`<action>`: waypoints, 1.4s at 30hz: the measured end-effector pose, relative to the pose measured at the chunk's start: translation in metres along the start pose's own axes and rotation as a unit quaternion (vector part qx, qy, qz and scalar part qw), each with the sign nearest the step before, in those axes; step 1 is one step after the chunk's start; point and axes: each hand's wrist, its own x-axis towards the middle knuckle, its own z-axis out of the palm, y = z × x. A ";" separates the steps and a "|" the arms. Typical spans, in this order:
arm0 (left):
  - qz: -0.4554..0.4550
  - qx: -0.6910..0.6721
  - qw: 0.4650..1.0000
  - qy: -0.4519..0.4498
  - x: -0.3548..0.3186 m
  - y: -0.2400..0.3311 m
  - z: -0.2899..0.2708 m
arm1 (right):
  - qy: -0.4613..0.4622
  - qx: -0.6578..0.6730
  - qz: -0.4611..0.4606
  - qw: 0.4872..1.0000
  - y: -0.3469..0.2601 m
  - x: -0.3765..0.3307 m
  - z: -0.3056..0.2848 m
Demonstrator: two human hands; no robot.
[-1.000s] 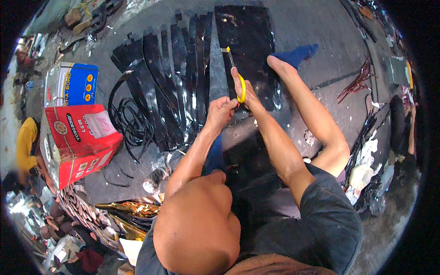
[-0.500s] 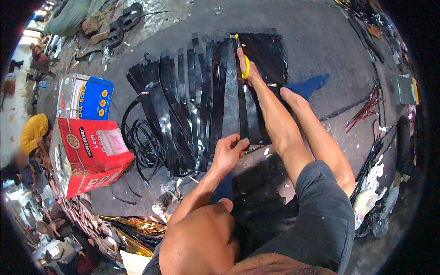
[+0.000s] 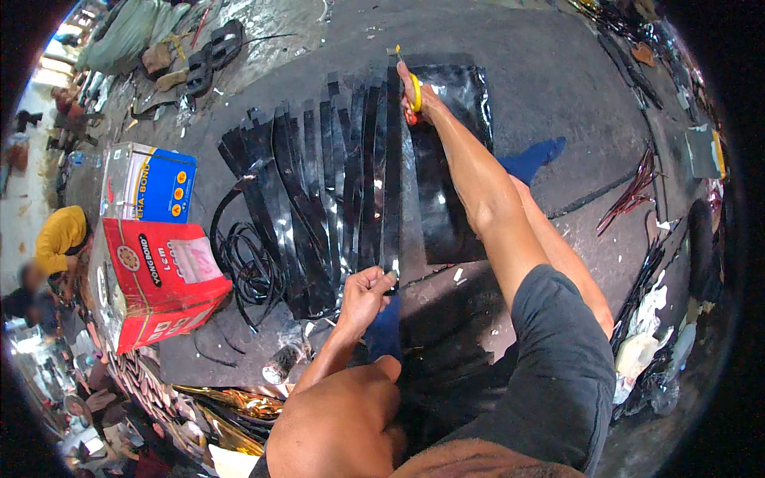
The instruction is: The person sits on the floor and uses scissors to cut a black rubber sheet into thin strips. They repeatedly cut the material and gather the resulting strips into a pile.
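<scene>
Here at the centre of the frame, a long, narrow black strip (image 3: 392,175) stands nearly straight up and down, smooth and dark, and the left hand (image 3: 366,296) has its lower end pinched between thumb and bent fingers. Up top, the right hand (image 3: 417,97) is curled around a yellow-handled tool (image 3: 417,93), its slim tip pointing to the upper edge of the picture, right by the strip's upper end; whether those fingers also touch the strip, I cannot tell. Just right of the strip lies a black sheet (image 3: 450,199), glossy, broad and flat, its lower edge straight, its right edge catching a bright glint, with a sliver of grey floor (image 3: 358,40) showing between the two. Left of centre, shiny black strips (image 3: 307,199) fan out side by side, ragged at their upper ends, some overlapping, and beside them a black cord (image 3: 243,267) sits in loose, thin loops. Over at left, a red cardboard box (image 3: 163,279) with creased sides crowds that flank, a blue-and-white box (image 3: 169,187) right above it. At lower left, crinkled gold foil (image 3: 239,402) gleams. The roomiest stretch is the matte floor, sweeping above the strips and off right past the sheet's edge.
</scene>
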 end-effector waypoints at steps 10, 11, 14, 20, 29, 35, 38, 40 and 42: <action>0.251 0.379 0.854 0.255 0.062 -0.030 -0.023 | -0.043 0.066 -0.075 0.994 0.009 -0.074 -0.043; 0.220 0.306 0.908 0.183 0.078 -0.040 -0.014 | -0.047 0.054 -0.055 0.996 0.029 -0.092 -0.051; 0.092 0.129 0.984 0.079 0.130 -0.086 0.004 | -0.030 0.124 0.032 0.991 0.073 -0.182 -0.039; 0.040 0.008 0.996 0.075 0.154 -0.091 0.062 | -0.052 0.166 0.179 0.968 0.172 -0.348 -0.046; -0.010 0.142 0.990 0.016 0.152 -0.070 0.062 | -0.163 0.117 0.264 0.943 0.199 -0.459 -0.018; -0.016 0.124 0.992 0.016 0.151 -0.065 0.063 | -0.178 0.108 0.249 0.946 0.223 -0.433 -0.003; -0.021 0.115 0.993 0.008 0.151 -0.064 0.063 | -0.155 0.134 0.246 0.947 0.220 -0.426 -0.006; -0.017 0.106 0.994 0.003 0.154 -0.067 0.060 | -0.159 0.145 0.236 0.948 0.207 -0.426 -0.013; -0.008 0.104 0.995 -0.003 0.157 -0.068 0.058 | -0.150 0.139 0.235 0.950 0.215 -0.420 -0.011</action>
